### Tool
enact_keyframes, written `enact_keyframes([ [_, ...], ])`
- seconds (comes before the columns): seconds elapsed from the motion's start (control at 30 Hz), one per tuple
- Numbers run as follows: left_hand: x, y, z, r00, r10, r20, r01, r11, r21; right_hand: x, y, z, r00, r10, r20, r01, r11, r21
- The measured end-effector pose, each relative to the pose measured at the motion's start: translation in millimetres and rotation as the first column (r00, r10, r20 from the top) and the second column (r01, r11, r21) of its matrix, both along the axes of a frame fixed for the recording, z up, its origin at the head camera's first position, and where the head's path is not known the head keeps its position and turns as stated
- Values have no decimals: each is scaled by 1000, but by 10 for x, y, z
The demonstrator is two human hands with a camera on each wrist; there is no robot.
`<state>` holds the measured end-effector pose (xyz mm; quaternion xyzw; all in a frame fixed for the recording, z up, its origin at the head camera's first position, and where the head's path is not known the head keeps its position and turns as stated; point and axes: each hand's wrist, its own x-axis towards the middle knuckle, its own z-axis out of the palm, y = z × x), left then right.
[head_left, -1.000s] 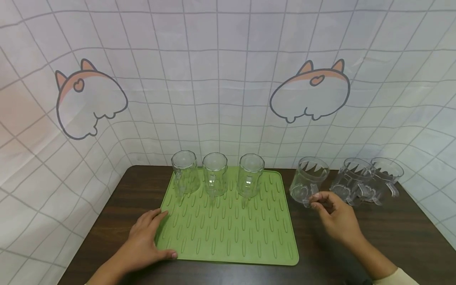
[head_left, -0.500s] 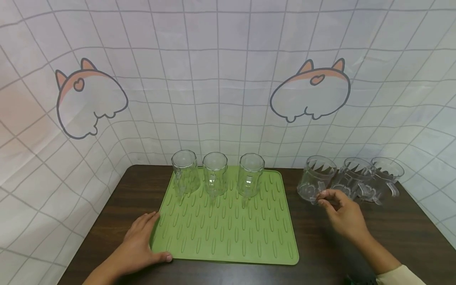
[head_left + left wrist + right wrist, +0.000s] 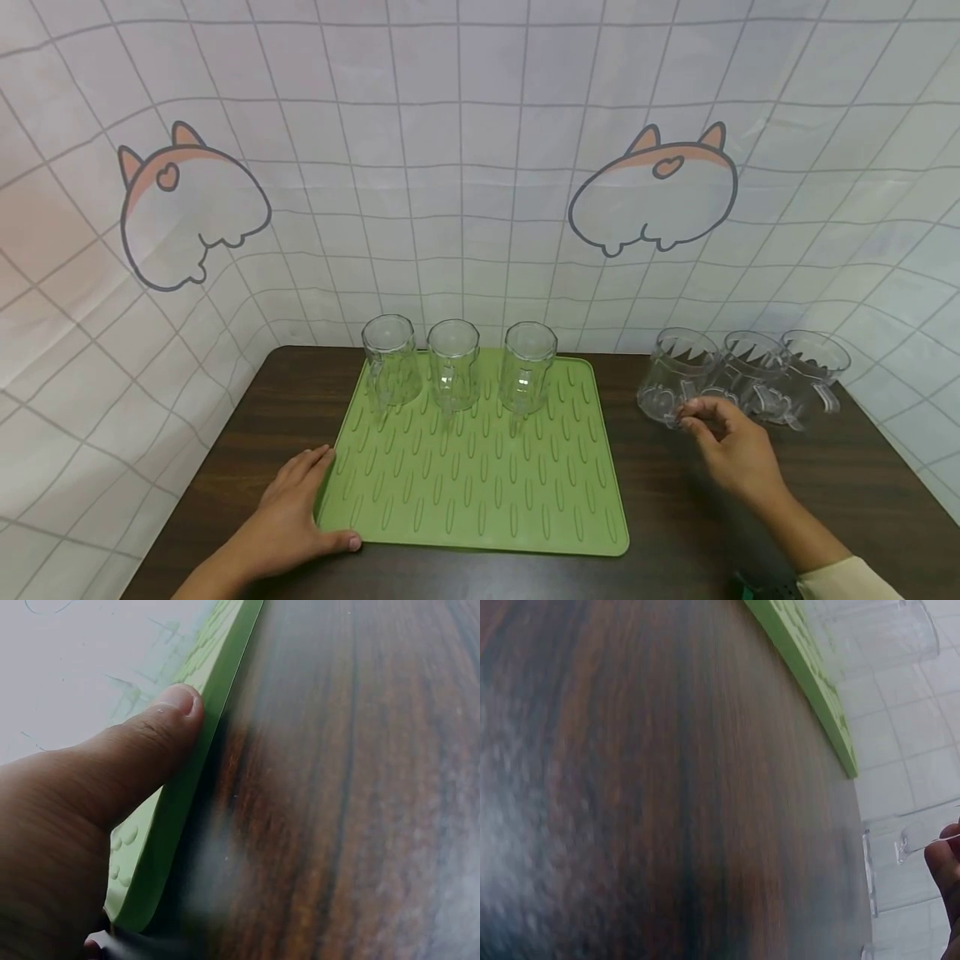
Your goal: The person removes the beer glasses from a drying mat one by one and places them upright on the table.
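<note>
- One clear mug point(image 3: 675, 371) is pinched by its handle in the right hand point(image 3: 737, 446), at two o'clock from the green mat point(image 3: 465, 492).
- Two more mugs point(image 3: 750, 360) are placed just beside it, towards three.
- Three mugs point(image 3: 453, 367) are lined up on the mat near twelve (handles towards six).
- The mat's edge is touched at eight o'clock by the left hand point(image 3: 292, 508), fingers extended.

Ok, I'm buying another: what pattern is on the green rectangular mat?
The mat bears rows of slim ovals, clearest in the head view.
</note>
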<state>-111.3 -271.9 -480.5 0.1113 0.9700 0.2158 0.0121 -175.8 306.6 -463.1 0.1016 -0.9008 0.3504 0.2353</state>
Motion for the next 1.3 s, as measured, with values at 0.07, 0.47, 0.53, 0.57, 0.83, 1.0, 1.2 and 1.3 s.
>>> enact_keyframes([
  [0.07, 0, 1, 7, 1000, -1, -5, 1, 1000, 1, -11, 23, -13, 1000, -2, -1, 2, 1000, 3],
  [0.47, -7, -1, 0, 1000, -5, -6, 5, 1000, -8, -48, 137, -98, 1000, -3, -1, 3, 1000, -8],
  [0.53, -7, -1, -1, 1000, -6, -5, 6, 1000, -10, -49, 151, -101, 1000, -6, 4, 6, 1000, -9],
  [0.57, -8, -1, -2, 1000, -7, -5, 6, 1000, -11, -51, 157, -101, 1000, -11, 5, 11, 1000, -6],
  [0.83, -6, 0, -7, 1000, -4, -7, 3, 1000, -16, -50, 175, -93, 999, -48, 16, 48, 999, -1],
  [1.0, -3, 1, -12, 1000, -2, -8, 2, 1000, -16, -43, 181, -107, 998, -67, 17, 67, 998, -10],
  [1.2, -3, 1, -11, 1000, -5, -13, 5, 1000, -17, 7, 144, -110, 988, -151, 10, 152, 987, -61],
  [1.3, -7, 2, -5, 1000, -7, -16, 6, 1000, -18, 23, 111, -79, 977, -213, -5, 212, 975, -72],
])
